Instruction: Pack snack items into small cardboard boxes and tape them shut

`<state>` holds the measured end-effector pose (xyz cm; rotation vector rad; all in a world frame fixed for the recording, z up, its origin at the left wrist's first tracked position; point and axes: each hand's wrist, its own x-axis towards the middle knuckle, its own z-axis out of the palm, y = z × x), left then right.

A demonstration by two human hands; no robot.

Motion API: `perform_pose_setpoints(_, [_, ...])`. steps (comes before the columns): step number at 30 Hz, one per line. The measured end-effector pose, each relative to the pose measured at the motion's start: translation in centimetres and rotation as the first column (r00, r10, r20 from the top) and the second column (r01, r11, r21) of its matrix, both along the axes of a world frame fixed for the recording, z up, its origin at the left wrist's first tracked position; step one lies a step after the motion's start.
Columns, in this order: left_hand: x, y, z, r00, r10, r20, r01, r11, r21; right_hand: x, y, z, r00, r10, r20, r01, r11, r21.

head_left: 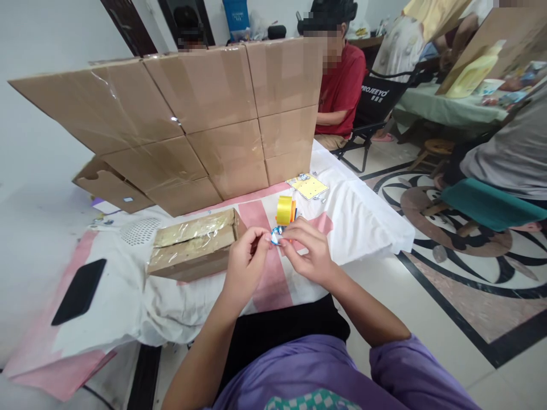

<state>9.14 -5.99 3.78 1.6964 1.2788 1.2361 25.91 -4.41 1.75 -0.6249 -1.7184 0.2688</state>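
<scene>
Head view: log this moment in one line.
left hand: pinches blue-white item; right hand: pinches same item; yellow roll: just beyond

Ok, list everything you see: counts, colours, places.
table: one, pink and white, centre
carton: one, brown, on table
cardboard panel: one, brown, beyond carton
card: one, yellow, beside panel
roll: one, yellow, near card
slab: one, black, table's left
piece: one, blue and white, centre
people: several, mixed clothing, background
lettered chair: one, black, beyond table
seat: one, teal, right
clutter: uncounted, mixed, background
left hand: one, bare, holding piece
right hand: one, bare, holding piece
shirt: one, purple, bottom
</scene>
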Motion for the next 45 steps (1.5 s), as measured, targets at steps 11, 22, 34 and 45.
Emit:
perform_pose_setpoints(11, [9.3,13.7,2.7,0.648,-0.061,-0.759,0.037,0.998,-0.049,6.3,2.2,-4.3,0.872,-0.356,-0.337,0.216,0.897,-0.386])
perform_pose_setpoints(22, [20.0,28.6,-3.6,0.265,-0.317,-0.911,0.056,0.948,-0.314,7.6,1.7,-9.2,0.874,-0.442,-0.201,0.3,0.817,-0.492])
perform_pose_setpoints(34, [-0.4,17.1,9.4,0.313,0.31,-0.898,-0.212,0.944,0.252,-3.2,3.6,-7.4,0.943,-0.028,0.332,0.254,0.705,-0.662])
perform_pose_setpoints(45, [-23.9,5.0,-5.0,0.56,0.423,-0.712,-0.707,0.692,-0.145,-7.8,2.8,-8.1,0.857,0.268,0.44,0.165,0.667,-0.727])
